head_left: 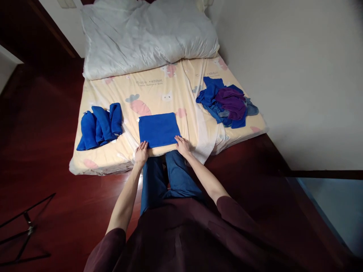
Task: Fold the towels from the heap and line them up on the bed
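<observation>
A blue towel [159, 130] lies flat as a neat rectangle on the bed, close to its front edge. At the towel's near left corner is my left hand [141, 153], its fingers closed on the cloth. My right hand [183, 146] grips the near right corner the same way; both thumbs are hard to make out. Several folded or rolled blue towels [102, 124] lean side by side to the left. On the right is a loose, crumpled heap of blue cloths [211, 96] with a purple cloth [231, 102] on top.
The bed [113, 88] has a pale yellow sheet with rabbit and carrot prints. A thick white quilt [150, 34] is bunched across its far end. A white wall [297, 75] borders the right side. Black stand legs [30, 228] rest on the dark red floor [70, 215] at lower left.
</observation>
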A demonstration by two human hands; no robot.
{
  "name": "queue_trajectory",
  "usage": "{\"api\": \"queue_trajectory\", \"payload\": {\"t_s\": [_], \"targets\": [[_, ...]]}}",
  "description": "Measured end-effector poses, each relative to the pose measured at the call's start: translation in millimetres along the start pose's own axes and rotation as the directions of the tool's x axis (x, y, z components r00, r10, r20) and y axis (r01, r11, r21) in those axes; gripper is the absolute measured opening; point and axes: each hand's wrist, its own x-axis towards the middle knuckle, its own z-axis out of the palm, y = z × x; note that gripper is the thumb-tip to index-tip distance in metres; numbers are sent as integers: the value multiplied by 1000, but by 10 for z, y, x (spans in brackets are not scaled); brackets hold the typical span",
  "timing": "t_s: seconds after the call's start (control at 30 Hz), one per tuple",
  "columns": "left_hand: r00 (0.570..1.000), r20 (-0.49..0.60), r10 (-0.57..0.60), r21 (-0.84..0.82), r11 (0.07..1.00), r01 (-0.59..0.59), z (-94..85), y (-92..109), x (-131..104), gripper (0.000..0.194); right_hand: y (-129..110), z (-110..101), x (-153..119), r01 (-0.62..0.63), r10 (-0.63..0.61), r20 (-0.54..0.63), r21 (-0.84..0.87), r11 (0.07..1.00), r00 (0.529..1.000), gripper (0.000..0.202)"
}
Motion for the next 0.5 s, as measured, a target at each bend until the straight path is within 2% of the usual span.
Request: {"api": "queue_trajectory", "payload": {"t_s": [0.2, 0.33, 0.5], "targets": [[998, 56, -33, 92, 995, 28, -153, 39, 115, 57, -29, -69, 103, -87, 88, 12, -73, 994, 996, 57], [993, 81, -87, 153, 986, 74, -263, 32, 144, 56, -65, -156, 112, -75, 80, 37, -126, 989, 996, 52], [990, 44, -134, 115, 985, 128, -255, -22, 151, 59, -132, -209, 141, -94, 112, 82, -194, 976, 990, 53]]}}
